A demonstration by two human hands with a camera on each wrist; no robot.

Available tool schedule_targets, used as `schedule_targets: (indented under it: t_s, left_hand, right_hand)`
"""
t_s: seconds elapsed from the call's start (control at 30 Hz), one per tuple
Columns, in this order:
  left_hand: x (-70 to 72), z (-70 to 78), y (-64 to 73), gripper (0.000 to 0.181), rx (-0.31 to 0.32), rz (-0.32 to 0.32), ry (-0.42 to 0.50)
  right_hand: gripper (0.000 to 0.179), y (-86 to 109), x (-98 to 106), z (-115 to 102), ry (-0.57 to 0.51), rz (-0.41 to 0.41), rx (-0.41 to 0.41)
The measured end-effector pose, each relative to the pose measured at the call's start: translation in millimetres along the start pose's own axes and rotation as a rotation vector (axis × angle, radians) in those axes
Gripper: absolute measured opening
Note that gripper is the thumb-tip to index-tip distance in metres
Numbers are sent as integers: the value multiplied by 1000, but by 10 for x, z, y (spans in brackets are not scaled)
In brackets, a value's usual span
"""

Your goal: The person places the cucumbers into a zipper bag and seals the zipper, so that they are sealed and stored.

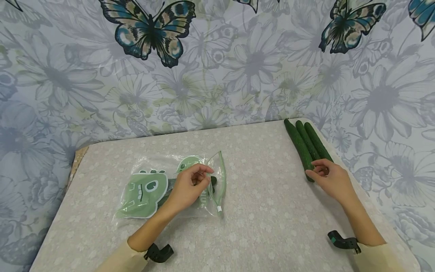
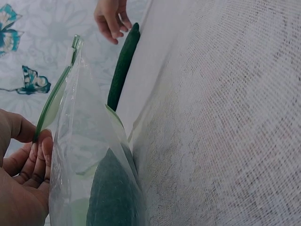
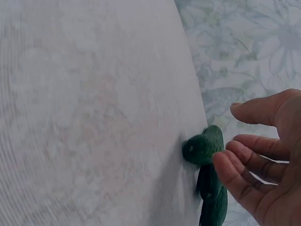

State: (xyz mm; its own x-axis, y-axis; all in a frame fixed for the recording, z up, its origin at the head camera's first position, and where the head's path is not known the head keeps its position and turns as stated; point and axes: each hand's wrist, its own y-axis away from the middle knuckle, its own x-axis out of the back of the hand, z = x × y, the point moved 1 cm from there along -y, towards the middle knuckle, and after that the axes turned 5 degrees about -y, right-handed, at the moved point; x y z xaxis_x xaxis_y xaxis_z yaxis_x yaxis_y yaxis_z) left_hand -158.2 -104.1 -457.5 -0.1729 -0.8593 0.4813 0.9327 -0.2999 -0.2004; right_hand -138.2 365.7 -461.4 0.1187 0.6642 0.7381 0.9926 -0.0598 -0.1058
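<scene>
A clear zip bag [image 1: 146, 194] with green cartoon monster prints lies on the table at left centre. My left hand [image 1: 188, 187] pinches the bag's upper film by its green zip edge [image 2: 52, 101], lifting it, as the left wrist view shows. Inside the bag is a cucumber [image 2: 113, 193], partly covered by the print and my hand. At the right, three cucumbers [image 1: 299, 145] lie side by side. Over their near ends is my right hand [image 1: 331, 181], fingers loosely bent and spread from the thumb, fingertips right at the nearest cucumber [image 3: 197, 150] without gripping it.
A pale floral cloth covers the table [image 1: 258, 211]. Its right edge runs close beside the cucumbers. Behind the table hangs a wall covering [image 1: 255, 87] with flowers and butterflies. A white zip slider [image 1: 219, 208] sits at the bag's near corner.
</scene>
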Motion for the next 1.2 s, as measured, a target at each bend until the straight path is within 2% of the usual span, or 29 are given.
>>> schedule_targets:
  t_s: [0.27,0.43,0.63,0.8,1.03,1.2]
  left_hand:
    - [7,9,13,23,10,-1,11]
    - [7,3,14,22,13,-3,16]
    - [0,14,16,24,15,6,16]
    - [-5,5,12,23,12,6,10]
    - [7,14,10,23,14,4,14]
    - [16,10,10,23,10,3,9]
  right_hand:
    - [68,-47,-20,122,88,-94,-96]
    - [73,-83,-79,168,163,-96,-84]
    - [74,-98,-101,145,191,-80,-51]
    - [67,-86,-113,134,173,-42,-40]
    - [61,-63,-67,136,81,46,-33]
    - [61,-36,29,112,16,128,-79]
